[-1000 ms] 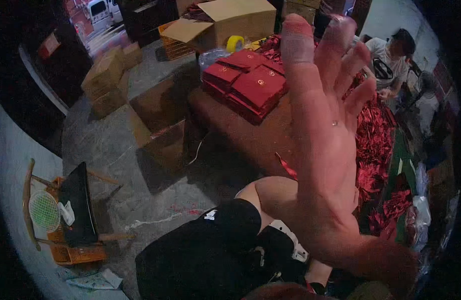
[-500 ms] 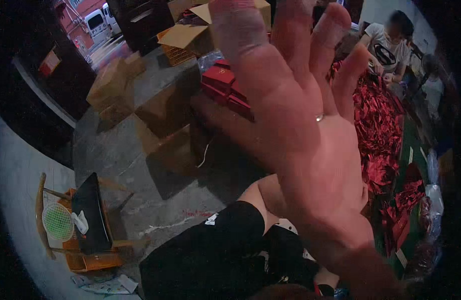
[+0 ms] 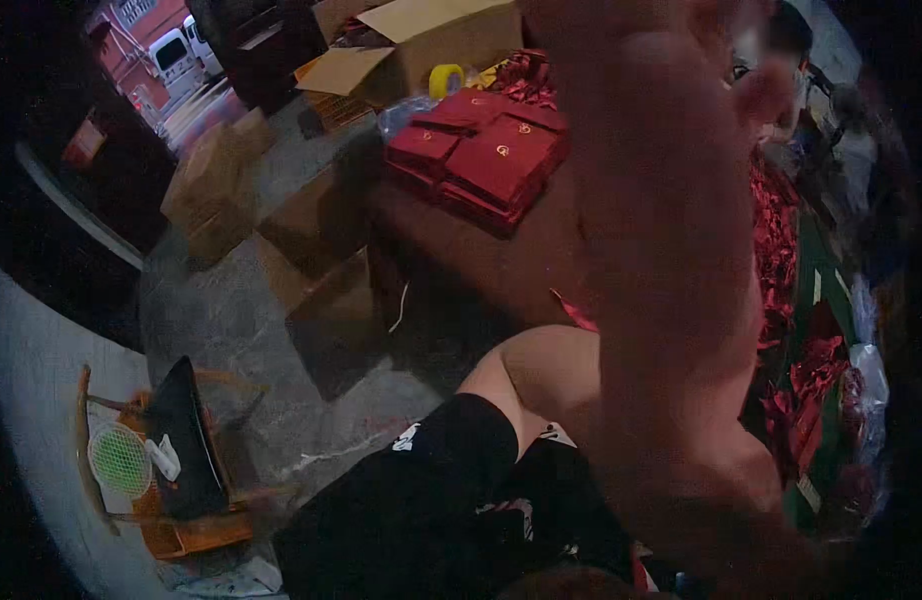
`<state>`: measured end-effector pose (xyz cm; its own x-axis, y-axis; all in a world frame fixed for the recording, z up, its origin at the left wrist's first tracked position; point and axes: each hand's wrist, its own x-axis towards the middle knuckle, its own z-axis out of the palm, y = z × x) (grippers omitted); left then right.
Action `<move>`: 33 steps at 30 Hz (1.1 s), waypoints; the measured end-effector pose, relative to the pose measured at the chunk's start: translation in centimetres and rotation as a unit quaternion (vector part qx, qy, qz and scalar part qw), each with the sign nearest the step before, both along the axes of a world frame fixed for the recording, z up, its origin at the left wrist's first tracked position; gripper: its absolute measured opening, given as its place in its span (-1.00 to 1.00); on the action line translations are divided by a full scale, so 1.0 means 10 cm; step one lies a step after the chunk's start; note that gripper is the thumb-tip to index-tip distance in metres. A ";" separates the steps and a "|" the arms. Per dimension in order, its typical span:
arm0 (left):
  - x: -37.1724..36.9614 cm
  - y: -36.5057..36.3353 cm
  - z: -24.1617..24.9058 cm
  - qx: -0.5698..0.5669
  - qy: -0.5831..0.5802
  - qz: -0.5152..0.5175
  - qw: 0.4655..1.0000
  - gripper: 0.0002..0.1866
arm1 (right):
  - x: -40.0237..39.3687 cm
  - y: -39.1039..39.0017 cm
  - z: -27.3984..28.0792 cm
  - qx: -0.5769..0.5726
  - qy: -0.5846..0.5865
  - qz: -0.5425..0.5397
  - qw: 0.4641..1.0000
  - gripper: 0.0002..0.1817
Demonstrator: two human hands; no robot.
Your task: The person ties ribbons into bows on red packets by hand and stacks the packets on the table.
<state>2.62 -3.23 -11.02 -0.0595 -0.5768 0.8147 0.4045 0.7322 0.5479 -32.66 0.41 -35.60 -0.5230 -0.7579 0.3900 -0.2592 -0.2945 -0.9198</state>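
My right hand point(image 3: 671, 170) and forearm rise very close to the camera, dark and blurred, covering the centre right. Its fingers run toward the top edge and are too smeared to read; whether it holds anything is hidden. Left of it, stacked red packets point(image 3: 481, 155) with small gold emblems lie on a brown table point(image 3: 471, 245). A thin red piece point(image 3: 576, 310) shows beside the forearm. Shiny crumpled red material point(image 3: 776, 260) lies beyond the arm on the right. My left hand is out of view.
Open cardboard boxes point(image 3: 446, 40) and yellow tape point(image 3: 446, 80) are behind the packets. Brown cartons point(image 3: 326, 300) stand on the floor at left, near a wooden chair point(image 3: 186, 440). Another person point(image 3: 781, 110) is at the upper right, partly covered. My bare knee point(image 3: 541, 375) is below the table.
My right hand, earlier spread with its fingers visible, has moved up and closer to the camera. More of the red packets and table now shows, and the view has shifted slightly.
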 end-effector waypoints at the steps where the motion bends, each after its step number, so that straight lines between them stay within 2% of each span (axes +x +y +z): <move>1: 0.01 -0.01 0.00 -0.003 -0.002 0.002 1.000 0.04 | 0.08 -0.02 0.04 0.005 0.076 -0.047 0.996 -0.91; 2: 0.01 -0.01 0.00 -0.008 -0.001 0.003 1.000 0.03 | 0.12 -0.03 0.06 0.018 0.025 -0.048 0.998 -0.91; 4: 0.00 -0.01 -0.01 -0.012 -0.001 0.007 1.000 0.03 | 0.05 -0.03 0.01 0.010 -0.004 -0.026 1.000 -0.91; 7: 0.01 0.00 -0.03 -0.012 -0.005 0.017 1.000 0.02 | -0.02 -0.03 -0.15 0.005 0.045 -0.041 0.998 -0.92; 10: -0.01 -0.09 -0.02 -0.013 -0.013 0.037 0.999 0.01 | -0.03 -0.03 -0.10 0.003 0.019 -0.015 1.000 -0.92; 11: -0.08 -0.11 0.05 -0.016 -0.009 0.040 0.999 0.01 | -0.16 -0.09 -0.07 -0.009 -0.039 0.013 0.999 -0.92; 13: -0.12 -0.14 0.07 -0.029 -0.010 0.053 0.998 0.00 | 0.01 -0.06 0.16 0.021 -0.078 -0.007 0.997 -0.92; 14: -0.14 -0.19 0.09 -0.041 -0.020 0.075 0.996 0.00 | -0.09 -0.10 0.04 -0.028 -0.036 -0.001 0.999 -0.92; 15: -0.18 -0.19 0.10 -0.052 -0.024 0.085 0.995 -0.01 | -0.07 -0.09 0.06 -0.026 -0.074 -0.007 0.997 -0.92; 16: -0.22 -0.23 0.13 -0.067 -0.037 0.111 0.991 -0.01 | -0.17 -0.10 0.02 0.011 0.049 -0.053 0.997 -0.92; 17: -0.28 -0.30 0.19 -0.089 -0.057 0.149 0.983 -0.01 | -0.31 -0.16 -0.24 -0.005 -0.022 -0.074 0.997 -0.89; 18: -0.35 -0.36 0.18 -0.108 -0.094 0.196 0.970 -0.01 | -0.10 -0.15 0.15 -0.006 -0.032 -0.081 0.996 -0.87; 20: -0.49 -0.39 -0.05 -0.101 -0.254 0.256 0.927 -0.02 | -0.14 -0.15 0.46 -0.014 0.003 -0.082 0.997 -0.83; 22: -0.55 -0.38 -0.71 -0.078 -0.447 0.201 0.868 -0.15 | -0.38 -0.33 0.71 -0.011 0.025 -0.091 0.995 -0.83; 24: -0.57 -0.41 -1.43 -0.105 -0.482 0.080 0.866 -0.14 | -0.49 -0.46 1.17 -0.030 0.052 -0.079 0.995 -0.81; 26: -0.51 -0.24 -1.65 -0.104 -0.596 0.045 0.795 -0.12 | -0.66 -0.63 1.62 -0.070 0.114 -0.111 0.985 -0.79; 27: -0.52 -0.22 -1.67 -0.108 -0.645 0.050 0.754 -0.17 | -0.70 -0.64 1.89 -0.041 0.132 -0.147 0.979 -0.77; 29: -0.47 -0.28 -1.76 -0.140 -0.630 0.047 0.762 -0.28 | -0.88 -0.70 2.25 -0.090 0.140 -0.170 0.971 -0.78; 30: -0.44 -0.36 -2.04 -0.180 -0.591 0.092 0.781 -0.34 | -0.86 -0.69 2.42 -0.152 0.105 -0.153 0.971 -0.80; 31: -0.43 -0.40 -2.07 -0.167 -0.562 0.082 0.806 -0.34 | -0.84 -0.68 2.59 -0.214 0.073 -0.134 0.965 -0.83; 33: -0.40 -0.39 -2.12 -0.158 -0.511 0.089 0.840 -0.36 | -0.71 -0.46 2.89 -0.235 0.063 -0.073 0.967 -0.85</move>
